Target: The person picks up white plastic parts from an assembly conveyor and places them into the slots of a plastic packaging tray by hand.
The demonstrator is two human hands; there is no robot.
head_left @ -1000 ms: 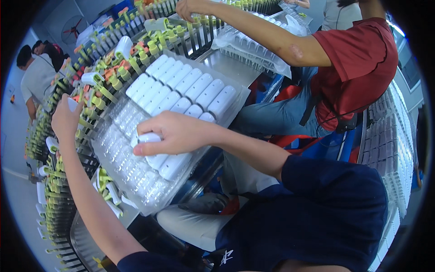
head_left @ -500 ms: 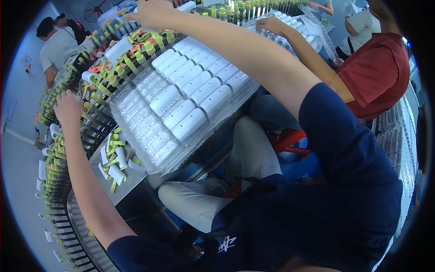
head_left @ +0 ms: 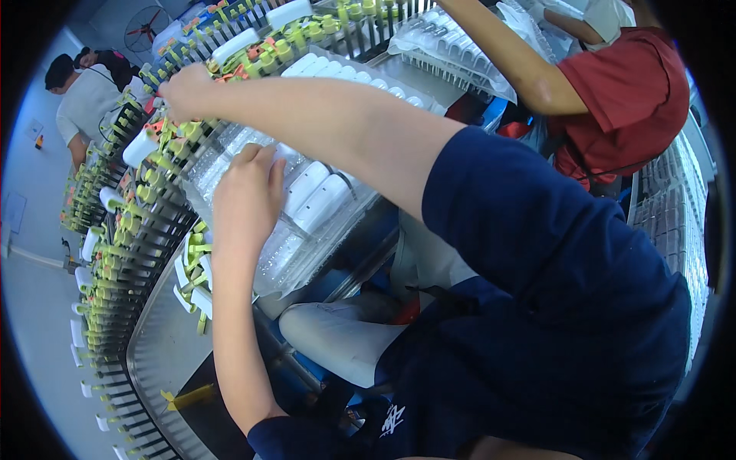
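My left hand (head_left: pixel 247 195) reaches over a clear plastic tray (head_left: pixel 277 274) with its fingers bent and the thumb apart. Nothing shows in its grasp, though the fingertips are partly hidden. Rows of white rounded plastic covers (head_left: pixel 322 203) lie in the tray beside it, while pockets at the tray's left hold none. Farther off, my right hand (head_left: pixel 188 90) is at the line of yellow-green clamps (head_left: pixel 146 192), its fingers curled down. What those fingers grip, if anything, is hidden. My right forearm crosses above the tray's far part.
White covers on yellow-green clips (head_left: pixel 201 268) lie in a pile on the metal table (head_left: pixel 157 337). The curved clamp line runs along my left and far side. At right, a person in a red shirt (head_left: pixel 625 100) reaches over another tray (head_left: pixel 452 42). Another person (head_left: pixel 92 100) stands far left.
My left hand has come from the clamp line rightward to the tray. My right hand has moved left and nearer along the clamps. The view has shifted somewhat.
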